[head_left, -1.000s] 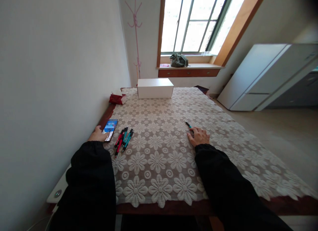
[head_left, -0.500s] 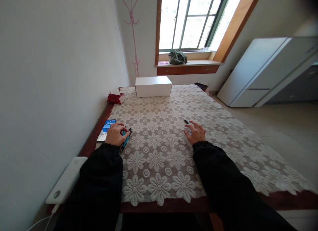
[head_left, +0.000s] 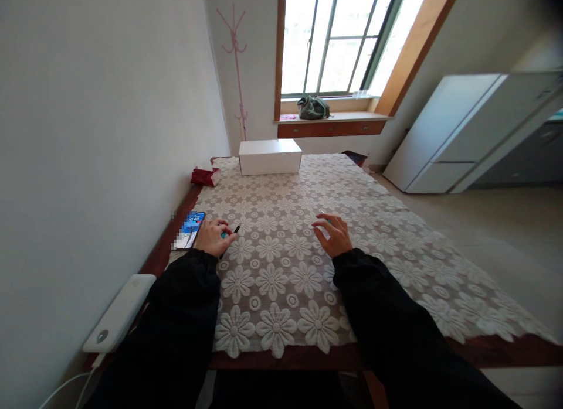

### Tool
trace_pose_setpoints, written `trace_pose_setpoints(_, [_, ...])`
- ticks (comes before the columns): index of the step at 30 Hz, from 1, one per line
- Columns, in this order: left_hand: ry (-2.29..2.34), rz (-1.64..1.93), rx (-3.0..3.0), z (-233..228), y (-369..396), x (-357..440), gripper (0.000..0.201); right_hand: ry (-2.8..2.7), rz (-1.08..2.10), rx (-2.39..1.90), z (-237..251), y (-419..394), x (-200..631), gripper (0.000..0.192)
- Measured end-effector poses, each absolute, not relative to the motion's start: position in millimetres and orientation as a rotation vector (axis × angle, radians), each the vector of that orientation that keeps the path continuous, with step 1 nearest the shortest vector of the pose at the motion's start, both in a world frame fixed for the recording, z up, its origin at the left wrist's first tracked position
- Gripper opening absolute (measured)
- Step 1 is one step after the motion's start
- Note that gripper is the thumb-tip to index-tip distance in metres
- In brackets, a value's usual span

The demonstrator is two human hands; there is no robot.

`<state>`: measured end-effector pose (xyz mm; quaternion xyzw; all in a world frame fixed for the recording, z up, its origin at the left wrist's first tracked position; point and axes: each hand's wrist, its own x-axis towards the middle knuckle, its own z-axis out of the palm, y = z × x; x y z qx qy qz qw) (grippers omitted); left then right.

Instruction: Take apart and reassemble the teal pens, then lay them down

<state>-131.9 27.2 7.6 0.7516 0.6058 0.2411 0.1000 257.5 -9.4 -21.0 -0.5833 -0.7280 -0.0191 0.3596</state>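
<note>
My left hand (head_left: 212,236) is curled over a bundle of red and teal pens (head_left: 234,229) on the lace tablecloth (head_left: 281,280). Only a teal bit and a black tip stick out past the fingers. Just left of that hand lies a phone (head_left: 192,228) with its screen lit. My right hand (head_left: 333,234) rests further right on the cloth with its fingers spread. A single teal pen (head_left: 322,212) peeks out at its fingertips, mostly hidden. Both arms are in black sleeves.
A white box (head_left: 270,156) stands at the table's far end, with a red packet (head_left: 203,176) near the far left corner. A white power bank (head_left: 121,312) with a cable lies at the near left edge by the wall. A white fridge (head_left: 461,133) stands to the right.
My left hand moved from the phone rightward onto the bundle of pens and closed over it. My right hand shifted slightly left and up, fingers spreading over the single pen.
</note>
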Motion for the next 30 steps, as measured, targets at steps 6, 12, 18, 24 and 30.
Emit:
trace_pose_setpoints(6, [1.142,0.918,1.491,16,8,-62,0.040,-1.866,0.662,-1.102,-12,-25,222,0.037])
trace_pose_setpoints(12, [0.817,0.938,1.146,-15,-19,-6,0.051,-1.916,1.146,-0.959,-31,-38,199,0.048])
trace_pose_setpoints(18, [0.929,0.915,1.315,-32,-20,-20,0.043,-2.020,0.883,-1.156,-36,-36,201,0.027])
trace_pose_setpoints(24, [1.080,0.886,1.744,-34,-13,-31,0.021,-2.250,0.518,-1.212,-33,-32,213,0.034])
trace_pose_setpoints(30, [1.136,0.775,2.130,-33,-14,-36,0.019,-2.440,0.425,-1.360,-39,-31,214,0.041])
